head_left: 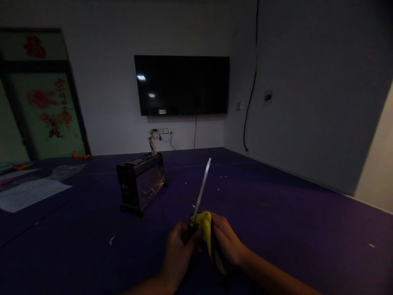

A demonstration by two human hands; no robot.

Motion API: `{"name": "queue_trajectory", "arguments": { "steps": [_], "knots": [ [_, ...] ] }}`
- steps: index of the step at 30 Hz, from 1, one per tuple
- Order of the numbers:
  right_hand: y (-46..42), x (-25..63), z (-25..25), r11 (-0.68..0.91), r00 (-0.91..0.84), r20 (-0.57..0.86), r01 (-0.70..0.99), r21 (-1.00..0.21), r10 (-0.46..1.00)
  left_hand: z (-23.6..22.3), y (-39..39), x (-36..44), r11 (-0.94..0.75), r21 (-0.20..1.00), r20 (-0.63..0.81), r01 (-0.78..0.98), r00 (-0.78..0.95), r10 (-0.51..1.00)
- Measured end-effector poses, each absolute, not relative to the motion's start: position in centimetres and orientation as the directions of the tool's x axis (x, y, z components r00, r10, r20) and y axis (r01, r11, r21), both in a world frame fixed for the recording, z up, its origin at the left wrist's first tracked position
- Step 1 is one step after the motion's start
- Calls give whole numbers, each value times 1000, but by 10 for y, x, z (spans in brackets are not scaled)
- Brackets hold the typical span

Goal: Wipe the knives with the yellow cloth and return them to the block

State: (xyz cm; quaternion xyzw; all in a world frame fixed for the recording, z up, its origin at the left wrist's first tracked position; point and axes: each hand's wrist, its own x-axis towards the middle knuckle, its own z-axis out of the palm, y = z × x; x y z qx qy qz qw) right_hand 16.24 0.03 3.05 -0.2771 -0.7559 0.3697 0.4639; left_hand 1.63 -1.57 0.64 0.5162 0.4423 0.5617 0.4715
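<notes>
My left hand (pixel 178 252) is closed round the dark handle of a long thin metal rod (pixel 201 192), perhaps a knife or sharpening steel, which points up and away from me. My right hand (pixel 227 239) is closed on a yellow cloth (pixel 205 229) pressed against the base of the rod, just above the handle. Both hands hover low over a dark purple floor mat (pixel 276 213). A black toaster-like appliance (pixel 140 182) stands on the mat ahead and to the left, about an arm's length beyond my hands.
A dark TV (pixel 182 85) hangs on the far wall above a socket strip (pixel 161 132) with cables. White paper sheets (pixel 29 193) lie at the left. A door with red decorations (pixel 46 102) is at far left. Small white scraps dot the mat.
</notes>
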Motion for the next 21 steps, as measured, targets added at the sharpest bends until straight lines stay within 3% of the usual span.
{"name": "queue_trajectory", "arguments": {
  "steps": [6,14,21],
  "knots": [
    [1,162,28,557,-452,475,60,-828,755,5,-16,18,-125,988,131,-92,55,990],
    [-1,163,34,668,-462,552,128,-733,694,5,-13,18,-133,986,124,-102,-92,988],
    [0,165,32,684,-439,563,186,-706,700,2,-12,17,-146,983,139,-114,-65,988]
  ]
}}
